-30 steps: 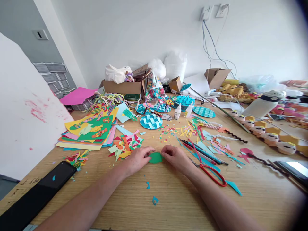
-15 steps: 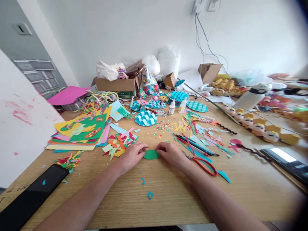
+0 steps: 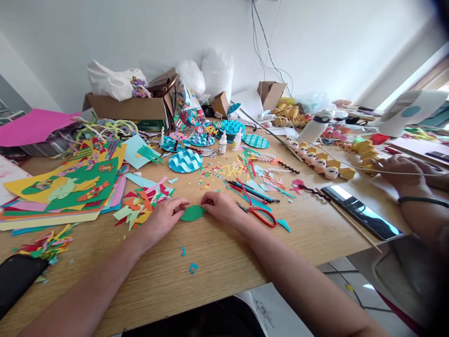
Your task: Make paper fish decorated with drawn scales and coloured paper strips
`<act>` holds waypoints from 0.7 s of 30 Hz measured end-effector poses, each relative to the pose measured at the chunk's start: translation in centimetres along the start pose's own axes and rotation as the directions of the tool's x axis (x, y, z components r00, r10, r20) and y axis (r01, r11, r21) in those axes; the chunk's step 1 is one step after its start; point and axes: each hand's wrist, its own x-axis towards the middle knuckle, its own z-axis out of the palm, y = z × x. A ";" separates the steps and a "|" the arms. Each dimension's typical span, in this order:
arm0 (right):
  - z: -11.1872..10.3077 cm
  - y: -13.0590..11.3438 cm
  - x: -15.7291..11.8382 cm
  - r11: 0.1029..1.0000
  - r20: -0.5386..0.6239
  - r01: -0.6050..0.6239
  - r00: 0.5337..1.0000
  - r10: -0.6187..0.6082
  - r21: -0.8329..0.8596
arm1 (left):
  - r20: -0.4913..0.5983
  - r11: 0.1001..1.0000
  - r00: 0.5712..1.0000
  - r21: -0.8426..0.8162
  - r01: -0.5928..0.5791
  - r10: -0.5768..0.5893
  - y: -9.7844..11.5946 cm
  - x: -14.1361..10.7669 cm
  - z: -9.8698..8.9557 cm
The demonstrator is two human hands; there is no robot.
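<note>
A small green paper cutout (image 3: 192, 214), oval with pointed ends, lies on the table between my two hands. My left hand (image 3: 164, 217) has its thumb and fingers closed at the cutout's left end. At the opposite end, my right hand (image 3: 220, 208) pinches the edge between thumb and curled fingers. Red-handled scissors (image 3: 263, 217) lie just right of my right hand, beside several dark pencils (image 3: 253, 192). Left of my left hand is a heap of coloured paper scraps (image 3: 140, 206). Blue paper bits (image 3: 192, 268) lie in front of my body.
Glue bottles (image 3: 222, 144) stand behind a blue wavy-patterned disc (image 3: 185, 161). Stacked coloured paper (image 3: 87, 216) lies at left, a phone (image 3: 361, 211) at right. Another person's hands (image 3: 403, 175) are at the far right, near yellow egg-carton pieces (image 3: 365, 152).
My view has turned to the right, so everything appears farther left and another person's hands have come into view. Both my hands stay at the green cutout's ends.
</note>
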 end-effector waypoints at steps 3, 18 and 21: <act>0.1 0.1 0.0 1.000 -0.004 0.011 1.000 -0.011 -0.015 | -0.010 0.998 1.000 0.048 -0.026 0.027 0.0 0.0 0.0; 0.6 0.4 0.1 0.992 -0.039 0.053 0.998 -0.058 -0.113 | 0.194 0.937 0.969 0.284 -0.205 0.153 3.8 -0.7 -3.2; 0.5 0.3 0.1 0.993 -0.052 0.058 0.997 -0.064 -0.100 | 0.239 0.923 0.959 0.313 -0.224 0.151 3.9 -0.8 -3.3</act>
